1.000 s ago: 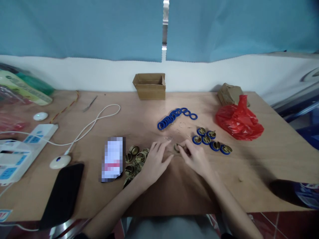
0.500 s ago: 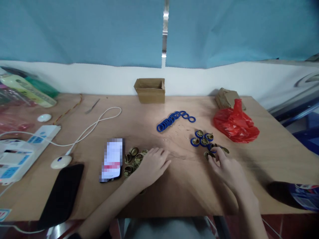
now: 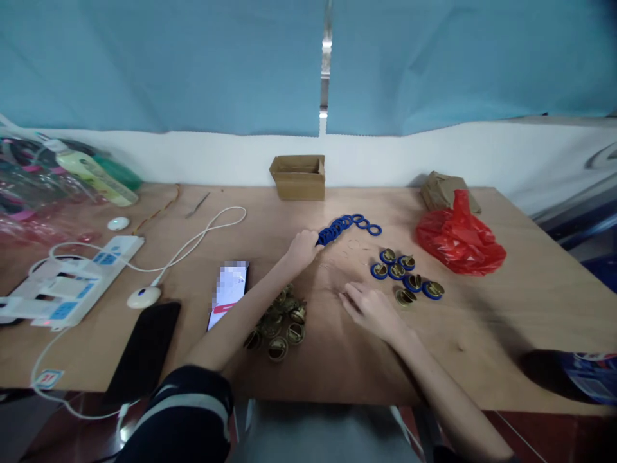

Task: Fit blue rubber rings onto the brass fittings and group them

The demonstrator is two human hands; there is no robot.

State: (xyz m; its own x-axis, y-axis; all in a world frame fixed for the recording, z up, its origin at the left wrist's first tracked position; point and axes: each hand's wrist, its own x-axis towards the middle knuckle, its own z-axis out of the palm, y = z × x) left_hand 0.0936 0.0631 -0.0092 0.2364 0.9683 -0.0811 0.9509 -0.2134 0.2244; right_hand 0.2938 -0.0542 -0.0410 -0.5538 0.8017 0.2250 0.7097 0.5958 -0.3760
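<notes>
Though open-topped, cardboard box (image 3: 301, 188), floor hidden; left hand (image 3: 303, 251) at blue rings (image 3: 337, 229), right hand (image 3: 370, 308) apart, grips unclear.

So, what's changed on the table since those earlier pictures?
The right hand has let go of a brass piece, leaving it beside the blue-ringed pieces, and come back leftward. The left hand has moved forward to the left end of the blue rings; whether it grips one is unclear. The cardboard box and red bag stayed put.
</notes>
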